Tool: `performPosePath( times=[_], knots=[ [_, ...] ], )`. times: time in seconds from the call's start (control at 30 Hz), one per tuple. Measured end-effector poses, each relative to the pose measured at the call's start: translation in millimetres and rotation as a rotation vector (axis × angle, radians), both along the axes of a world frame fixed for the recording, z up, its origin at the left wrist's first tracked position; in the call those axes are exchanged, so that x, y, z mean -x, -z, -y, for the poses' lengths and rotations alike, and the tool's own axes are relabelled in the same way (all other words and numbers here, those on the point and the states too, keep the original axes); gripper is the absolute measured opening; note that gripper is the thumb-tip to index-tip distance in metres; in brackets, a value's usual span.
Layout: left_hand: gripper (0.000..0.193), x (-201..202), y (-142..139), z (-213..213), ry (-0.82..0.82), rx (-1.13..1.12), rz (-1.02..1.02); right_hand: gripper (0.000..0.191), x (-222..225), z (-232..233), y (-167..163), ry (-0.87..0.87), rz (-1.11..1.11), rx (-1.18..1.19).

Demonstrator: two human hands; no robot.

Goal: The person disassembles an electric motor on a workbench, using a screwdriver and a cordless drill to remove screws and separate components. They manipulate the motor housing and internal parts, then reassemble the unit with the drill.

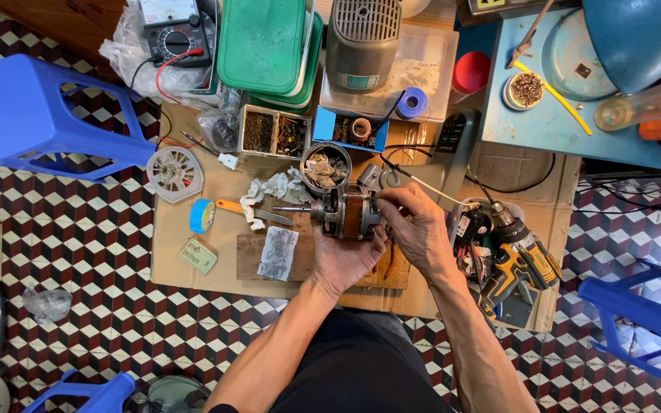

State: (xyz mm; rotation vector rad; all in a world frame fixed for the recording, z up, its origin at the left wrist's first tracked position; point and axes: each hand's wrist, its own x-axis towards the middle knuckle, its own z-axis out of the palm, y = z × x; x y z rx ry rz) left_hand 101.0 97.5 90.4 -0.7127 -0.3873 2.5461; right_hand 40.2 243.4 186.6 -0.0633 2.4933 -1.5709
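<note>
Head view, listed by size, largest first.

1. Cardboard sheet (193,279) on the patterned tile floor; it is your work surface, and everything below rests on it or at its edge.
2. Blue plastic stool (32,115), upper left, well apart from your hands.
3. Grey motor housing (361,38) at the top, standing on a clear plastic box.
4. Yellow cordless drill (518,256), just right of your right forearm, lying on its side.
5. Wooden board (250,258) under your hands, with a scrap of grey paper on it.
6. Fan motor (346,213), its shaft pointing left, held above the board at the middle of the cardboard.
7. Your left hand (342,264) cups the motor from below, fingers wrapped round its body.
8. Your right hand (415,226) is narrowed to a pinch at the motor's right end, where the white cable (430,187) meets it; whether the fingertips hold a wire I cannot tell.
9. Round tin of scraps (325,167), just above the motor.
10. Roll of blue tape (202,216), left of the board.

Handling note: keep your left grip firm and the shaft level, so the pinch at the wiring end works without twisting the leads.
</note>
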Motion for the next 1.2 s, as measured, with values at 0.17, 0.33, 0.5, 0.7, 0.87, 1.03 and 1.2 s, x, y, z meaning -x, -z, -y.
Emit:
performPosePath(
  times=[0.17, 0.33, 0.5, 0.7, 0.87, 1.03, 1.2],
  knots=[
    [0.09, 0.5, -6.8, 4.6, 0.032, -0.015, -0.032, 0.014, 0.5, 3.0, -7.7, -0.033, -0.101, -0.08],
    [0.088, 3.0, -10.9, 10.0, 0.042, -0.064, -0.02, 0.016, -0.4, 6.8, -10.3, -0.084, -0.228, -0.124],
    [0.084, 5.8, -9.3, 13.3, 0.092, -0.041, -0.02, 0.015, -0.7, 14.6, -9.1, -0.027, -0.17, -0.112],
    [0.083, 8.7, -7.1, 12.7, 0.073, -0.082, -0.049, 0.017, -3.5, 19.8, -0.9, 0.068, -0.119, -0.045],
    [0.085, 13.1, -9.3, 10.8, 0.046, -0.035, -0.043, 0.031, -14.3, 34.7, 14.9, 0.368, 0.035, 0.338],
    [0.087, 13.5, -7.8, 15.2, 0.056, -0.009, -0.072, 0.037, -23.0, 36.2, 25.6, 0.444, 0.065, 0.428],
    [0.079, 14.5, -6.9, 18.6, 0.074, -0.032, -0.055, 0.036, -18.0, 42.3, 30.9, 0.511, 0.13, 0.475]
  ],
)
